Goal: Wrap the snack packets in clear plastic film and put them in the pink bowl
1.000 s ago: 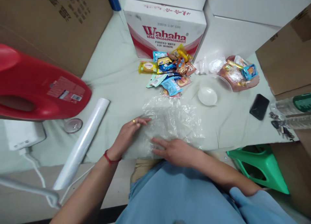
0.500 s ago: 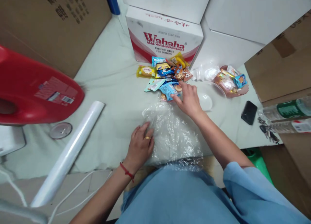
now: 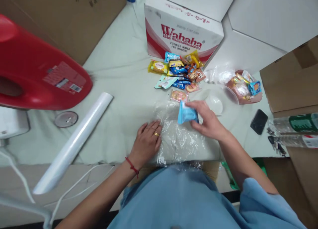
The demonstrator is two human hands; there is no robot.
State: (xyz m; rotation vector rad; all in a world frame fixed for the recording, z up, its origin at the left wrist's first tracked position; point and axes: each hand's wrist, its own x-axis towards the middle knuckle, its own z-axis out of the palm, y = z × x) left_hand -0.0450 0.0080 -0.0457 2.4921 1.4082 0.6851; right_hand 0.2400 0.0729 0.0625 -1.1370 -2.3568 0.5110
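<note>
Between the thumb and fingers of my right hand (image 3: 207, 121) is a light blue snack packet (image 3: 186, 113), held above a crinkled sheet of clear plastic film (image 3: 179, 143). My left hand (image 3: 147, 139) lies flat at the film's left edge, fingers stretched out. Beyond the film is a pile of wrapped snacks (image 3: 179, 70) in yellow, blue and brown wrappers. A pinkish wrapped biscuit (image 3: 179, 95) lies at the near side of that pile. A clear plastic bowl (image 3: 215, 104) stands just past my right hand.
A Wahaba-style white and red water carton (image 3: 184, 33) stands behind the snacks. At right are a pink dish (image 3: 258, 98) of sweets, a black box-shaped object (image 3: 259, 122), keys (image 3: 277, 144) and bottles (image 3: 303, 123). At left are a film roll (image 3: 74, 143) and a red jug (image 3: 44, 70).
My right hand has lifted the light blue packet from the near side of the pile and brought it toward me over the film. My left hand stays by the film.
</note>
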